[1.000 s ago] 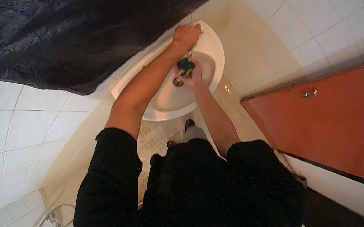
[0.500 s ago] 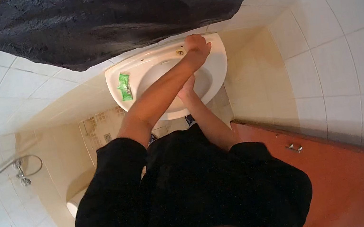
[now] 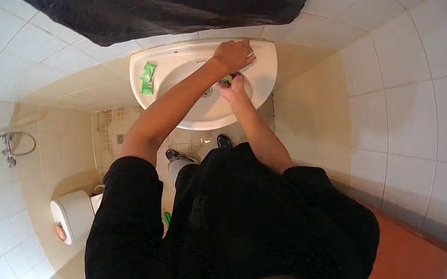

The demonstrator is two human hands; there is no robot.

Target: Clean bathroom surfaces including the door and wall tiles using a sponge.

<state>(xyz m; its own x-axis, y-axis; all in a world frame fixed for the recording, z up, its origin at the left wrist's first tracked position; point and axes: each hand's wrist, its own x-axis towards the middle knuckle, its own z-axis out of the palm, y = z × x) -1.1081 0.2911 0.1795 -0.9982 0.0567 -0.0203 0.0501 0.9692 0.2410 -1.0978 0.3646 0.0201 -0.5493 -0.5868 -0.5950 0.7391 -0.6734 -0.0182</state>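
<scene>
A white sink (image 3: 139, 88) is fixed to the wall in front of me. My left arm reaches across it, and my left hand (image 3: 234, 55) is at the back rim, right of the middle. Its fingers are curled down beside a small silvery glint; what they hold is hidden. Just below it, over the basin, my right hand (image 3: 233, 84) is closed around a small yellow-green and dark object (image 3: 228, 79), mostly covered by the fingers. A green soft packet (image 3: 148, 78) lies on the sink's left ledge, apart from both hands.
Dark cloth or sheeting (image 3: 194, 2) hangs above the sink. To the left are a shower mixer (image 3: 9, 150) with its hose and a white cistern (image 3: 73, 215). An orange-red door (image 3: 409, 244) stands at the lower right. Tiled walls (image 3: 395, 105) enclose the space.
My view has shifted, so the cistern and my shoes show more. My right hand has moved up towards the left hand, and the yellow-green object now shows in it. The left hand stays by the back rim.
</scene>
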